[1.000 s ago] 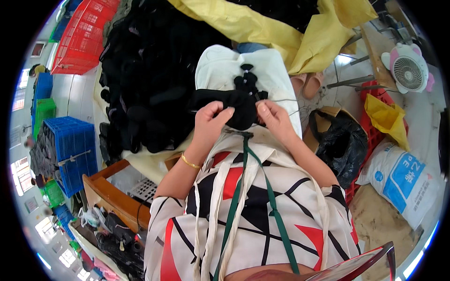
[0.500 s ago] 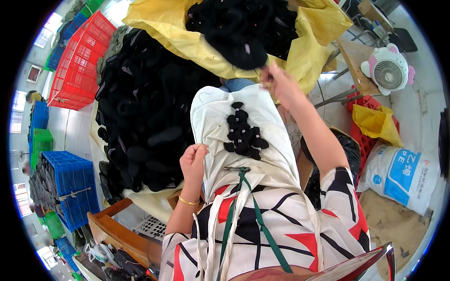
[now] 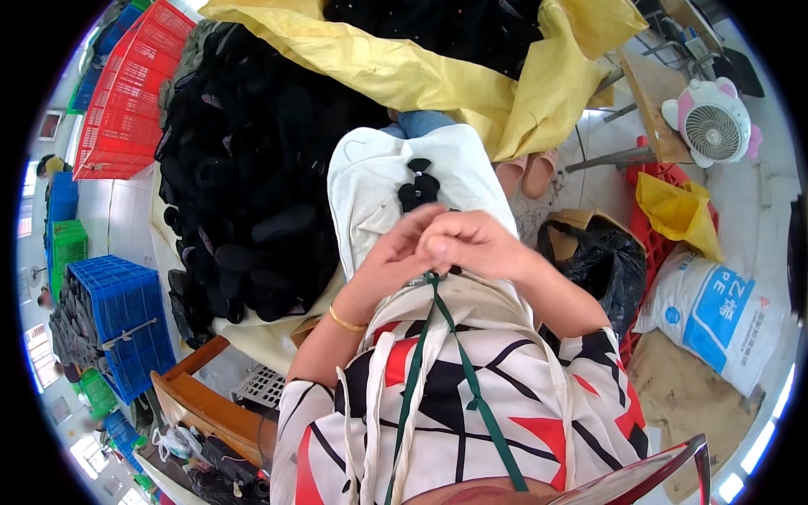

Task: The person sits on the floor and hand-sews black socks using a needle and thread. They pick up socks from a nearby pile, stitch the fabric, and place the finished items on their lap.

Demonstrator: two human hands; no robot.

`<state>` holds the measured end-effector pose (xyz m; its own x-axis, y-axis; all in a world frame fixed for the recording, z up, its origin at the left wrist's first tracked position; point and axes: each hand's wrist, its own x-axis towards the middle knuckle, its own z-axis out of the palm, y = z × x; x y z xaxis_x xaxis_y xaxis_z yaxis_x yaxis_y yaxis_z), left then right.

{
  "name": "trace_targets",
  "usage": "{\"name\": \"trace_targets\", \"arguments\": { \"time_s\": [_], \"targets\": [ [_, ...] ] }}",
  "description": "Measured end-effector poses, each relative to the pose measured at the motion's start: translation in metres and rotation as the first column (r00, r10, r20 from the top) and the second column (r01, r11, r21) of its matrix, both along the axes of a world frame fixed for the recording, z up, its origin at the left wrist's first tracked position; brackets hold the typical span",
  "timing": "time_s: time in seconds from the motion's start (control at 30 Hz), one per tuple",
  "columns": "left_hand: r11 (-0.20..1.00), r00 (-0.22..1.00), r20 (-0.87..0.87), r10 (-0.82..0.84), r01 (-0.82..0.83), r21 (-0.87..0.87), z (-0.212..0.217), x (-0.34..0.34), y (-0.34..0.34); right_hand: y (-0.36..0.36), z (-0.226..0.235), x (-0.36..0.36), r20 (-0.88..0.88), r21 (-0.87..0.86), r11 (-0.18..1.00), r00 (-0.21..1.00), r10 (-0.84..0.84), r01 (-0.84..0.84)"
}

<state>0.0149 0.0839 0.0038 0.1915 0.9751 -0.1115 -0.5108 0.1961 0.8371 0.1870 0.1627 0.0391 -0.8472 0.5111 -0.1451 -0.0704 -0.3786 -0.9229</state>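
Note:
Above my lap, my left hand (image 3: 394, 251) and my right hand (image 3: 475, 241) meet with their fingers curled together. Whatever they hold, if anything, is hidden between them. Beneath and just beyond them, small black bundles (image 3: 419, 187) with pale bands lie on the white apron (image 3: 370, 172); my hands cover most of the bundles. A green cord (image 3: 461, 370) runs up from my neck to just under my fingers, where its end is hidden. To the left is a big heap of soft black sole-shaped pieces (image 3: 244, 160).
A yellow sack (image 3: 396, 66) of black pieces lies ahead. Red (image 3: 126, 101) and blue crates (image 3: 126, 324) stand at left, near an open wooden drawer (image 3: 202, 408). At right are a black plastic bag (image 3: 602, 265), a white sack (image 3: 715, 320) and a small fan (image 3: 714, 124).
My right hand has come back from the yellow sack, where it was beside a black piece, to meet my left hand above the lap. The view has shifted a little.

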Motion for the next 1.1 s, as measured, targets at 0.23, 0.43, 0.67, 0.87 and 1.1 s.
{"name": "trace_targets", "arguments": {
  "time_s": [0.23, 0.43, 0.67, 0.87, 1.1],
  "targets": [
    [0.959, 0.928, -0.356, -0.107, 0.002, -0.285, -0.034, -0.031, 0.015, 0.052, -0.055, 0.152, 0.048, -0.517, 0.640, 0.766, -0.641, 0.568],
    [0.963, 0.812, -0.583, 0.025, -0.177, -0.205, -0.059, -0.082, 0.035, 0.041, -0.167, 0.415, 0.277, -0.337, -0.324, -0.235, -0.932, 0.884],
    [0.997, 0.484, -0.874, 0.052, -0.077, 0.017, -0.097, -0.072, 0.100, -0.102, -0.178, 0.577, 0.247, 0.809, -0.235, -0.674, -0.696, 0.539],
    [0.980, 0.110, -0.992, 0.066, 0.178, 0.085, -0.148, -0.034, 0.145, -0.025, -0.221, 0.409, 0.377, 0.079, -0.261, -0.271, -0.885, 0.962],
    [0.996, 0.355, -0.935, 0.008, 0.076, 0.037, -0.132, -0.053, 0.154, 0.008, -0.172, 0.194, 0.407, 0.277, 0.483, 0.354, -0.842, 0.831]
  ]
}}
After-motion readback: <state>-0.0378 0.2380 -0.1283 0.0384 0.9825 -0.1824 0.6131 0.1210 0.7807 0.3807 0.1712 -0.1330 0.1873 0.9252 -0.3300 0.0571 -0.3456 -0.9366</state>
